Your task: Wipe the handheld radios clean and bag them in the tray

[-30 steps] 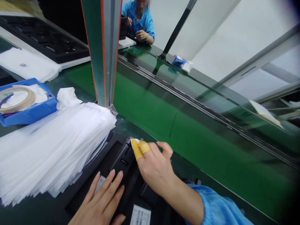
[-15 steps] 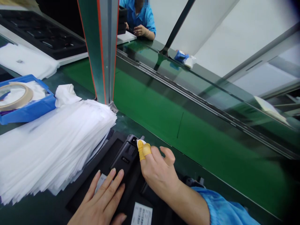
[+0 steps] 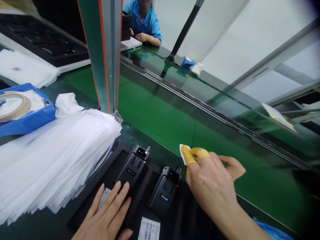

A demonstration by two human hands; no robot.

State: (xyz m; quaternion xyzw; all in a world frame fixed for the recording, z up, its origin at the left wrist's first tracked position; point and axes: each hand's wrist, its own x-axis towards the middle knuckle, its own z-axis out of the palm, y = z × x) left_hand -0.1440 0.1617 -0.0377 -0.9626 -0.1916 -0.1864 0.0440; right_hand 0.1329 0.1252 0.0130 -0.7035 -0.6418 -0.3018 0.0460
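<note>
Two black handheld radios lie side by side in a black tray [image 3: 100, 186]: the left radio [image 3: 132, 166] and the right radio [image 3: 165, 190]. My left hand [image 3: 107, 216] rests flat on the tray with fingers stretched out, fingertips touching the lower end of the left radio. My right hand [image 3: 212, 183] hovers to the right of the radios, above the tray's edge. Its thumb and forefinger wear yellow finger cots and pinch a small white wipe [image 3: 183, 150].
A thick stack of white foam bags [image 3: 55, 160] lies left of the tray. Behind it are a blue bin with a tape roll [image 3: 22, 110] and a metal post [image 3: 105, 56]. A green conveyor belt [image 3: 170, 123] runs past. Another person in blue [image 3: 145, 26] works far off.
My right hand lifted off the top of the left radio and moved right with the wipe, uncovering the second radio. My left hand stayed put.
</note>
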